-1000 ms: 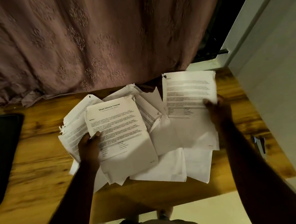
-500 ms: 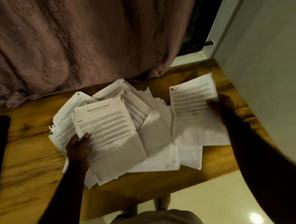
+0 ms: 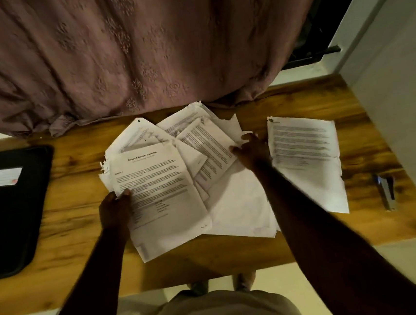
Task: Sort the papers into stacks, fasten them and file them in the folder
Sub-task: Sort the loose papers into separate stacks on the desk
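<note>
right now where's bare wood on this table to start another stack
Bare wood lies between the black folder and the paper pile, and along the table's front edge below it. A narrower strip runs between the separate sheet and the stapler. The middle is crowded: left hand and right hand are both on the pile.

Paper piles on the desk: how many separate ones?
2. A loose heap at centre, left hand gripping its top sheet, right hand on it; a separate pile to the right. Sheets underneath may be hidden.
</note>
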### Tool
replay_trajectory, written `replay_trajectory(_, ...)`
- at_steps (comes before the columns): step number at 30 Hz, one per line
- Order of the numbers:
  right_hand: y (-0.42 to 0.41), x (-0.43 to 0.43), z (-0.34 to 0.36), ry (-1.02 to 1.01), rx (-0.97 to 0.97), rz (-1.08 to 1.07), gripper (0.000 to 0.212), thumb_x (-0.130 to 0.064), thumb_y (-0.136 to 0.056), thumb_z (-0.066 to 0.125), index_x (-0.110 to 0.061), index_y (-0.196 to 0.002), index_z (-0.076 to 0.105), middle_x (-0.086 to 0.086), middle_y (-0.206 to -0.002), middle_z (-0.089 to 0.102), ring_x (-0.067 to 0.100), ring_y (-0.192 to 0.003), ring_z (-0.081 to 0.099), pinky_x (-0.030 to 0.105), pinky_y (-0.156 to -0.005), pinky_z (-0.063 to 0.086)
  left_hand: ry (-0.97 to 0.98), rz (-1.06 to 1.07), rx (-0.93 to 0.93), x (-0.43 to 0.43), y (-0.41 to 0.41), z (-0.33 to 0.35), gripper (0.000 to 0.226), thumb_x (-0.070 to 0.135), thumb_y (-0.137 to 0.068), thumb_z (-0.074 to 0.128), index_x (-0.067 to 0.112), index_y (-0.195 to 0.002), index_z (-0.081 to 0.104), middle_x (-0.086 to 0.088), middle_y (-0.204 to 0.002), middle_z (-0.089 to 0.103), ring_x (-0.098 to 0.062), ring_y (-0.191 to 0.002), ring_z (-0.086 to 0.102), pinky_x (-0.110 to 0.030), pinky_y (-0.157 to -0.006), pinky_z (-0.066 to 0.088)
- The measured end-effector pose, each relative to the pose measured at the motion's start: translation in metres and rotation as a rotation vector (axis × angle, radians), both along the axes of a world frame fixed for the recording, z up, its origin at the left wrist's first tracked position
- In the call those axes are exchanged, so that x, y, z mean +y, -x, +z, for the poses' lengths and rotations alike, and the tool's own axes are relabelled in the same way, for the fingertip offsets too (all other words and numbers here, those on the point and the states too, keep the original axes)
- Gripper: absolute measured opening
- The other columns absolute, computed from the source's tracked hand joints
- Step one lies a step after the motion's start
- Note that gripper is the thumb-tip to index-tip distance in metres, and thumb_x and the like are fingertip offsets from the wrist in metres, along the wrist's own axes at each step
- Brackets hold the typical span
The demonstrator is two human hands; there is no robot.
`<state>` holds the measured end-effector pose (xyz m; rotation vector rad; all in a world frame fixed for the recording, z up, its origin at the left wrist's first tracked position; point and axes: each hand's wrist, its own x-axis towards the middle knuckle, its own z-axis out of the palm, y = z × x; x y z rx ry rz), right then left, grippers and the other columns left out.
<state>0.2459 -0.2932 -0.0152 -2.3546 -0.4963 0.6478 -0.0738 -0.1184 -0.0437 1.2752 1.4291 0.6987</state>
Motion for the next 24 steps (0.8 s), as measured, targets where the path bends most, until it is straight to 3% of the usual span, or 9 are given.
replay_trajectory(4,0.016,0.021,-0.011,0.007,0.008,-0.013,0.053,-0.031,-0.087,0.075,-0.009,-0.13,0.056,0.011,-0.128,0.064,0.031,-0.12,0.06,0.038,-0.095,0.051,0.003,0.04,0.048,0.007,0.014,0.005,0.028,0.021,-0.096,0.068,0.005,-0.12,0.068,-0.009,-0.108,0.067,-0.025,-0.096,0.06,-0.037,-0.082,0.048)
replay_trajectory(7,0.014,0.029,-0.015,0.013,0.008,-0.002,0.046,-0.029,-0.086,0.074,-0.013,-0.127,0.059,0.009,-0.125,0.066,0.03,-0.117,0.061,0.04,-0.094,0.052,-0.009,0.045,0.076,0.012,0.026,0.006,0.026,0.022,-0.096,0.068,0.005,-0.116,0.07,-0.011,-0.106,0.069,-0.026,-0.093,0.063,-0.039,-0.082,0.052)
replay_trajectory(11,0.01,0.032,-0.014,-0.028,-0.013,-0.011,0.04,-0.026,-0.086,0.073,-0.016,-0.123,0.062,0.008,-0.122,0.068,0.03,-0.114,0.063,0.04,-0.092,0.052,0.019,0.065,0.062,0.013,0.032,0.005,0.025,0.024,-0.094,0.069,0.008,-0.114,0.071,-0.013,-0.109,0.072,-0.03,-0.096,0.067,-0.053,-0.09,0.056)
replay_trajectory(16,0.009,0.033,-0.014,-0.053,-0.013,-0.008,0.032,-0.026,-0.087,0.073,-0.017,-0.116,0.064,0.007,-0.119,0.069,0.028,-0.111,0.064,0.04,-0.091,0.052,0.029,0.056,0.052,0.012,0.031,0.005,0.022,0.024,-0.094,0.07,0.01,-0.111,0.071,-0.012,-0.109,0.073,-0.037,-0.102,0.068,-0.057,-0.091,0.056)
replay_trajectory(24,0.009,0.03,-0.013,-0.125,0.036,-0.088,0.024,-0.021,-0.09,0.069,-0.009,-0.111,0.069,0.009,-0.114,0.07,0.029,-0.108,0.065,0.043,-0.091,0.056,0.017,0.039,0.051,0.012,0.027,0.009,0.022,0.021,-0.096,0.067,0.01,-0.114,0.07,-0.01,-0.106,0.071,-0.03,-0.095,0.066,-0.044,-0.085,0.056)
